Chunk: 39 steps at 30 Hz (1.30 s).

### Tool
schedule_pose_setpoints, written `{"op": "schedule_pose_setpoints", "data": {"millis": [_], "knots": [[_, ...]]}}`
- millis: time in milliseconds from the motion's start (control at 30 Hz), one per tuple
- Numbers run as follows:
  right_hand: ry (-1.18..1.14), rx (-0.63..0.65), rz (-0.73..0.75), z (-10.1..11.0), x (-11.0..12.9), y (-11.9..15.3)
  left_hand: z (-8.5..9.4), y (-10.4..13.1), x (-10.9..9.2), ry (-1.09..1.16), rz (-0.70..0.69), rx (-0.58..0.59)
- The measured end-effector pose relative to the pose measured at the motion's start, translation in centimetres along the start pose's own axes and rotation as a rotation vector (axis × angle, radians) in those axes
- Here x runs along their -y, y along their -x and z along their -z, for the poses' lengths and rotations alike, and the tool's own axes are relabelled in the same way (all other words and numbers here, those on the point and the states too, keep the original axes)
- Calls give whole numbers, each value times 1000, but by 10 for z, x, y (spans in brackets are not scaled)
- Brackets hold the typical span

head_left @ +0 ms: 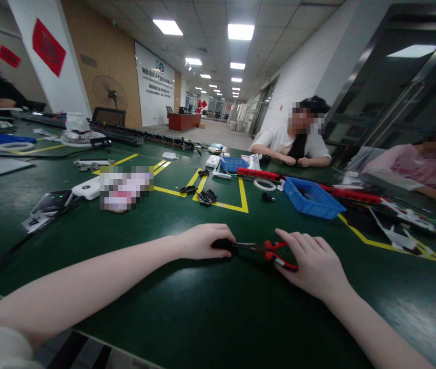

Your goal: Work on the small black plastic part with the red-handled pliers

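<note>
My left hand [206, 242] is closed around a small black part [223, 245] over the green table [187, 302]. In my right hand [313, 259] are red-handled pliers [279, 253], the fingers wrapped round the handles. The metal jaws of the pliers point left and meet the black part; the exact contact is too small to tell. Beyond my hands, a pile of black pieces [206, 197] lies by yellow tape, with a few more black pieces [187, 189] to its left.
A blue bin [313, 199] stands right of centre, near a white tape roll [264, 184] and a long red strip [258, 174]. On the left lie a phone [125, 192], a white device [87, 188] and a black cable [4, 259]. Two people sit across at the right.
</note>
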State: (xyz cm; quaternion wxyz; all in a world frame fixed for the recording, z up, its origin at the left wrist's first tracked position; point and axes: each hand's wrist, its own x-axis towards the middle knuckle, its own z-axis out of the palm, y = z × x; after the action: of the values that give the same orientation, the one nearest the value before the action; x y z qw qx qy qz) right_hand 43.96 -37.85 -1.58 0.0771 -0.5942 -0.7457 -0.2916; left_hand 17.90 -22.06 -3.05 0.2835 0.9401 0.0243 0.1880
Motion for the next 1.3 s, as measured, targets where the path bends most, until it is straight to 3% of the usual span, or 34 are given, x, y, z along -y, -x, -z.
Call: {"op": "schedule_pose_setpoints", "data": {"millis": [300, 767, 1067, 1300], "knots": [[-55, -20, -19, -2, 0, -2, 0, -1, -2, -24, 18, 0], [121, -69, 39, 6, 5, 0, -2, -1, 3, -43, -25, -1], [43, -127, 1, 4, 2, -3, -2, -1, 2, -8, -2, -23], [2, -96, 19, 4, 4, -4, 0, -1, -2, -3, 25, -13]]}}
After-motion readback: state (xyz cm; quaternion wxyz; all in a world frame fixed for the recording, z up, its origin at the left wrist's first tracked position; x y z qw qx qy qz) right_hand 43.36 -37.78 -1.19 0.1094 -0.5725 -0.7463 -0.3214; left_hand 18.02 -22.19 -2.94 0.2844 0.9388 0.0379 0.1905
